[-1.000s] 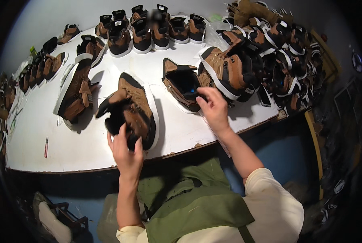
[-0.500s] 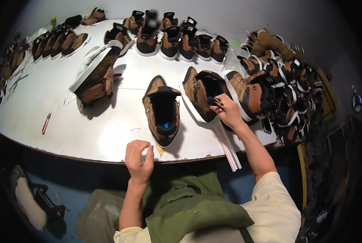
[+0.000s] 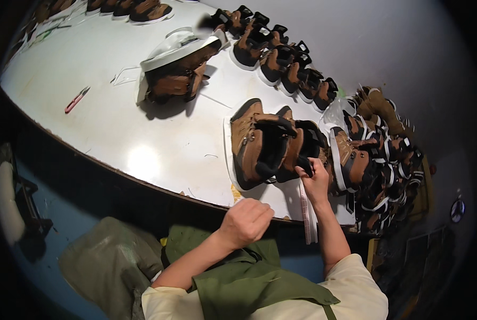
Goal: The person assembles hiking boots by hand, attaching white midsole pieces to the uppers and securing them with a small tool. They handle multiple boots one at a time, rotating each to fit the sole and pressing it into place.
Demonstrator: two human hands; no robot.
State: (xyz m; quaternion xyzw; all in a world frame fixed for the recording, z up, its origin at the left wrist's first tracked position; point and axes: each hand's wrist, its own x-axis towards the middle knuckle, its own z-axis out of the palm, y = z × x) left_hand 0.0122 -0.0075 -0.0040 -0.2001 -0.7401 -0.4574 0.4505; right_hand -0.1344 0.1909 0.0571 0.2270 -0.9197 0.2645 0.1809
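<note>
Two brown-and-black lace-up shoes stand side by side near the table's front edge. The left shoe [image 3: 244, 137] shows its dark opening and white sole edge; it partly covers the right shoe [image 3: 294, 143]. My right hand [image 3: 317, 184] is closed on the black heel collar of the right shoe, thumb and fingers pressed together. My left hand [image 3: 246, 223] is curled into a loose fist in front of the left shoe's heel, apart from it. Anything inside that fist is hidden.
Another shoe [image 3: 350, 160] stands right of the pair, before a heap of shoes [image 3: 390, 168]. A white ruler [image 3: 308, 213] overhangs the front edge. Farther left are a shoe lying on its side [image 3: 177, 80] and red-handled snips [image 3: 77, 100]. Rows of shoes [image 3: 276, 64] line the back.
My view has turned, tilting the table. The two shoes now stand closer together. My right hand has gone from the right shoe's opening to its heel collar; my left hand has curled tighter.
</note>
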